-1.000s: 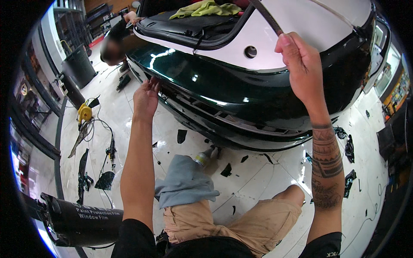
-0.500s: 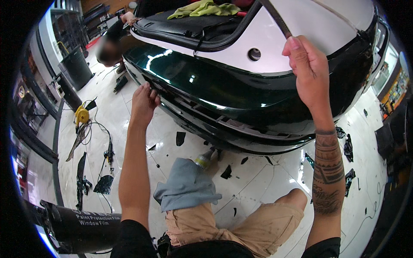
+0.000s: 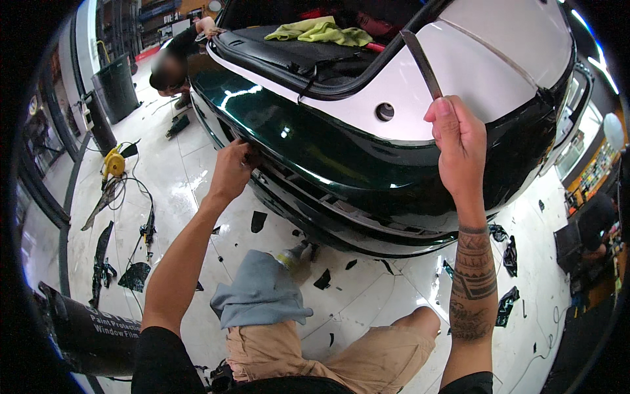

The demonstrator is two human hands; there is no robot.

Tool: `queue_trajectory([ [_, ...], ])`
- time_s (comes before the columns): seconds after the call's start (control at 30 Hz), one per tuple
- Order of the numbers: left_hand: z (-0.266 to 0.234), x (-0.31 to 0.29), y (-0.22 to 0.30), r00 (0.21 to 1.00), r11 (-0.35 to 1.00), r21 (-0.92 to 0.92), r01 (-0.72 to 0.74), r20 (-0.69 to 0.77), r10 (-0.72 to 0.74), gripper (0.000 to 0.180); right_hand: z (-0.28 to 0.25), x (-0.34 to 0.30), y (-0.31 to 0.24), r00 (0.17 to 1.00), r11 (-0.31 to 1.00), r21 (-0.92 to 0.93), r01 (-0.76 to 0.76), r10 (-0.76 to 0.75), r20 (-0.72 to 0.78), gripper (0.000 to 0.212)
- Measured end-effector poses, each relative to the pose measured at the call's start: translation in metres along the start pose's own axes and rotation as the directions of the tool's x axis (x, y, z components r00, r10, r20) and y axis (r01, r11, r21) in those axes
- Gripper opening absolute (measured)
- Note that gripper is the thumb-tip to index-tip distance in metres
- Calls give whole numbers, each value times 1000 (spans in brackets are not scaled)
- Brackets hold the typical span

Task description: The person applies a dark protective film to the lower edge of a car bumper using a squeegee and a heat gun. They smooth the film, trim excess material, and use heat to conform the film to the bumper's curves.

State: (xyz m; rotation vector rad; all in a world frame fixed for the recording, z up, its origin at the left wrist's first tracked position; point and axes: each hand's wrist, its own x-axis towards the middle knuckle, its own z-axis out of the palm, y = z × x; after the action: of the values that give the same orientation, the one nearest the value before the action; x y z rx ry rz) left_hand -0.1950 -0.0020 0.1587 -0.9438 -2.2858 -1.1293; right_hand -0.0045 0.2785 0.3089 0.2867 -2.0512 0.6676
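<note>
Over the bumper [image 3: 341, 157], clenches the right hand [image 3: 461, 141] on a dark strip [image 3: 422, 64] slanting up-left; at the bumper's left, has the left hand [image 3: 233, 171] curled, cannot tell whether pinching.

Floor [image 3: 361, 299]: glossy white tile, thin joints, 4 to 10 o'clock. Glazed partition [image 3: 42, 197]: dark-framed, 9 o'clock. Bin [image 3: 117, 90]: tall, dark, 10 o'clock. Strip lights [image 3: 602, 71]: white, 2 o'clock.

Head-worn, the left of 2 side-by-side fisheye cameras looks down and forward over the shorts [image 3: 269, 348] to the nearby car [image 3: 374, 161].
</note>
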Motion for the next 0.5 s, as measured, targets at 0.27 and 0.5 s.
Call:
queue_trajectory([
  [0.27,22,29,-58,909,998,9,68,-412,-58,16,6,2,2,997,998,1,70,-69,-45,41],
  [0.5,7,30,-67,923,971,9,237,-315,-222,11,3,2,0,998,999,-19,45,-45,-39,39],
])
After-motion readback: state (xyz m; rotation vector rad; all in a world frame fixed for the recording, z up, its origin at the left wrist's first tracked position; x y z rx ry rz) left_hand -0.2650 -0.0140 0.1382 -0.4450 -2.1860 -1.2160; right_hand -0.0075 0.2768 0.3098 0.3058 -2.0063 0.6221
